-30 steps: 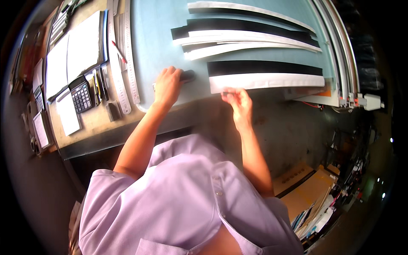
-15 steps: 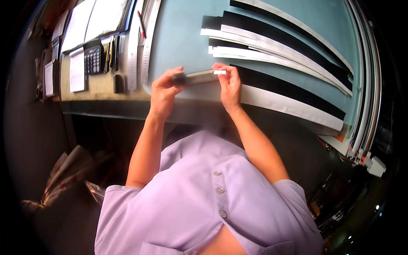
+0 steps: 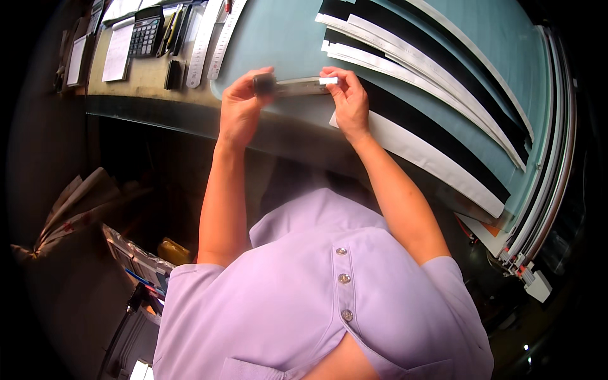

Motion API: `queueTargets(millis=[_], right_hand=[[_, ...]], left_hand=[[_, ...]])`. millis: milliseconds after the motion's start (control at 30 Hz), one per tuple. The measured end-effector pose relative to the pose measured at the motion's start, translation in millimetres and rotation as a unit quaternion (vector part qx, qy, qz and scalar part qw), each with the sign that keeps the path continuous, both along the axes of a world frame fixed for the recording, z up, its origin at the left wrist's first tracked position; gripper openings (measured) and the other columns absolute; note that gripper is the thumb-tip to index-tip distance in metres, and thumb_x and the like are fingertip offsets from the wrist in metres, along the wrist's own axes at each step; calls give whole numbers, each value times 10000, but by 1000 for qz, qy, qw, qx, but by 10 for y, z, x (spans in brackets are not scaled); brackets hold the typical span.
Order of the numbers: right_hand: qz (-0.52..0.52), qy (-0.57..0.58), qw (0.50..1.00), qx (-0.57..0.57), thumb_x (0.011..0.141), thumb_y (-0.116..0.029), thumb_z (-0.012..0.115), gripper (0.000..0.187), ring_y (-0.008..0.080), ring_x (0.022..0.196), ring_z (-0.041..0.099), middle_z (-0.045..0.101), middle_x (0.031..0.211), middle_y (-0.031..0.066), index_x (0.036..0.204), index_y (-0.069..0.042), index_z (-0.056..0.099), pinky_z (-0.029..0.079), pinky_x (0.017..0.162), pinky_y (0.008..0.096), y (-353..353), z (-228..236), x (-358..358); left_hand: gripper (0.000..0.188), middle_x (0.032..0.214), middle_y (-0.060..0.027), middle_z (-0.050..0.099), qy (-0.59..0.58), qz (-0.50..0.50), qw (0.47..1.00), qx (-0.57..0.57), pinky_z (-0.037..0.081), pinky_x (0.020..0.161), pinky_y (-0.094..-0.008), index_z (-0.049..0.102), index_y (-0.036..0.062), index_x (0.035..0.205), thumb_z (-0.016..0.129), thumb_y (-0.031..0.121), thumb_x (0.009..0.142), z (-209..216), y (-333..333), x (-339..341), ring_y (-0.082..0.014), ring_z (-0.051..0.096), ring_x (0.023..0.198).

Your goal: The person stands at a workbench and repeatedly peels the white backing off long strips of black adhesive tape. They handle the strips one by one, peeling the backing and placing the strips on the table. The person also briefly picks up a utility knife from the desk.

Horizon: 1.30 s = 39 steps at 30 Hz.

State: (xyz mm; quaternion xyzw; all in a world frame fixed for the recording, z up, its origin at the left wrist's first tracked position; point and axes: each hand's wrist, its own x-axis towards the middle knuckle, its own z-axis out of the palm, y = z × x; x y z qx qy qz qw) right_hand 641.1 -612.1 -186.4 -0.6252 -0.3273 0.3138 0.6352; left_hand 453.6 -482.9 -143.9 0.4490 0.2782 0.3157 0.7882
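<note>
Between my two hands, above the near edge of the table, is a slim grey strip-like thing (image 3: 297, 87). It has a dark, blurred block at its left end and a small white piece at its right end. My left hand (image 3: 239, 109) is closed round the dark end. The fingertips of my right hand (image 3: 352, 104) pinch the other end, by the white piece. The blur hides exactly what this object is. To the right of my right hand lies a black-and-white strip (image 3: 437, 142) on the blue-green tabletop (image 3: 272, 38).
Several more black and white strips (image 3: 405, 50) lie stacked farther back. Steel rulers (image 3: 202, 44), a calculator (image 3: 146, 31), a notepad (image 3: 118, 52) and a small black block (image 3: 173, 75) sit on the left. A metal rail (image 3: 550, 158) runs along the right side.
The view has shifted, so the table sits higher and turned in it. Both hands still hold the grey strip-like thing, which now lies more level between them.
</note>
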Motion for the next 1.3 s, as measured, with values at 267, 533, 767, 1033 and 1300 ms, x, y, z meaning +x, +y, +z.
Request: queueTargets(millis=[267,533,767,1033,1300], right_hand=[[6,-6,1000,0,963,76,574,158,170,1137,641,657,1218,112,1095,-7,598,512,943,280,14,0,17],[6,-114,993,0,922,81,612,200,213,1092,673,663,1217,124,1096,-15,625,550,891,299,20,-11,0],[10,-262,965,4,844,137,571,459,267,1146,663,616,1315,163,1278,-7,610,537,973,336,-13,81,-62],[-69,-188,980,13,775,179,431,446,317,1054,668,651,1132,163,1110,1,667,542,882,378,-198,259,137],[-33,-416,888,-193,784,-49,731,244,328,993,555,606,1029,98,1015,-77,658,448,895,431,-851,38,842]], left_hand=[[320,1211,-101,680,19,4,1000,22,395,1071,-373,703,16,1156,777,28,845,9,-50,22,-214,550,1265],[399,1082,-20,690,25,6,998,54,483,911,-268,679,-13,1223,734,-35,828,39,-77,84,-102,623,991],[302,1112,-31,684,69,-1,991,111,445,993,-323,724,6,1101,784,8,805,88,-123,189,-176,580,1168],[349,1085,-106,671,405,48,779,477,490,863,-384,741,68,1090,814,64,749,47,-399,582,-267,631,971],[207,1024,-138,629,336,113,829,433,506,753,-368,655,26,1040,736,50,851,140,-1153,110,-268,628,825]])
